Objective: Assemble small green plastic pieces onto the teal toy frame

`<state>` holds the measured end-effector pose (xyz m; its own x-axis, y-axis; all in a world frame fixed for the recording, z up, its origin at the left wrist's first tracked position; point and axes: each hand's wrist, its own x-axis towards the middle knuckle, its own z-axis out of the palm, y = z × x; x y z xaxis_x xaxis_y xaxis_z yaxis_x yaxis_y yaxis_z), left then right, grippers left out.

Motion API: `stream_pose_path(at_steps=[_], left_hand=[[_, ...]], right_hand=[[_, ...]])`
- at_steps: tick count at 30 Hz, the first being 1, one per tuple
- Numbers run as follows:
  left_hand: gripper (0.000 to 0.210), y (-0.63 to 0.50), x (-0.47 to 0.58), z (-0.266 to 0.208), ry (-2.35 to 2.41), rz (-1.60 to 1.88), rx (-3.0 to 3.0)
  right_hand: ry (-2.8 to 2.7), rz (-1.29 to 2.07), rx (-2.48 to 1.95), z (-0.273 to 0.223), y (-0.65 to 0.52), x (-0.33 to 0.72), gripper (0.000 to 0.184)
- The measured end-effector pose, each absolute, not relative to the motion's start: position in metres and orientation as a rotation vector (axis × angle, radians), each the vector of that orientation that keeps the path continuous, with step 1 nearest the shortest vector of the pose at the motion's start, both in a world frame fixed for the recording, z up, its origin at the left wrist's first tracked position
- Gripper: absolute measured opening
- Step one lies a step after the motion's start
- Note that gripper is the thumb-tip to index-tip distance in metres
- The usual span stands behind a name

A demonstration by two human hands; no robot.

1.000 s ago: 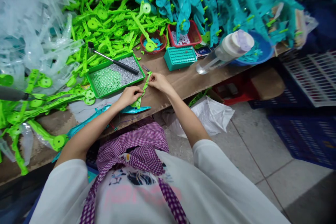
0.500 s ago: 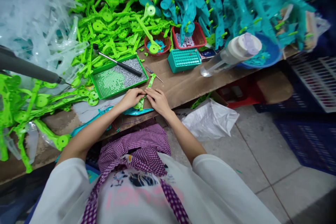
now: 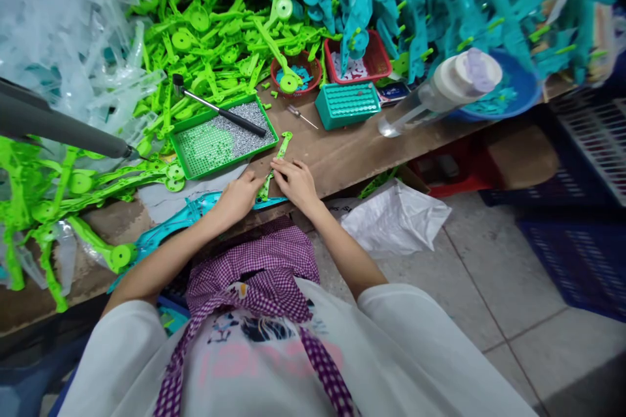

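Green strip (image 3: 276, 159) lies on the near bench edge, my left hand (image 3: 238, 196) and right hand (image 3: 295, 181) pinching its near end; pin tray (image 3: 195, 166) beside it, green heap far behind untouched.

I am seeing both hands meeting on a plastic strip (image 3: 276, 163) at the bench (image 3: 342, 153) edge, left hand (image 3: 238, 195) at 9 o'clock of right hand (image 3: 296, 181). Tray (image 3: 222, 137) lying at 11 o'clock, hammer (image 3: 218, 109) resting across it; bottle (image 3: 440, 91) at 2 o'clock.

slim lime-green plastic strip (image 3: 274, 167), flat on workbench, under hands
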<state>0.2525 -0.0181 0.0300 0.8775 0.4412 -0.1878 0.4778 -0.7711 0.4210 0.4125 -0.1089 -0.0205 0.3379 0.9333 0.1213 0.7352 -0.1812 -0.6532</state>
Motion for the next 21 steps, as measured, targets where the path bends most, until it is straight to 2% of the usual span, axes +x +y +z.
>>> stream_pose_path(at_steps=[3,10,21], left_hand=[[0.043,-0.025,0.252,0.029,0.716,-0.219,2.66],[0.036,-0.026,0.246,0.028,0.72,-0.132,2.69],[0.039,-0.033,0.244,0.027,0.65,-0.259,2.776]], right_hand=[[-1.461,0.401,-1.975,-0.021,-0.109,0.412,0.03],[-1.447,0.507,-1.967,-0.016,-0.108,0.422,0.025],[-1.447,0.436,-2.113,-0.008,-0.105,0.409,0.027]])
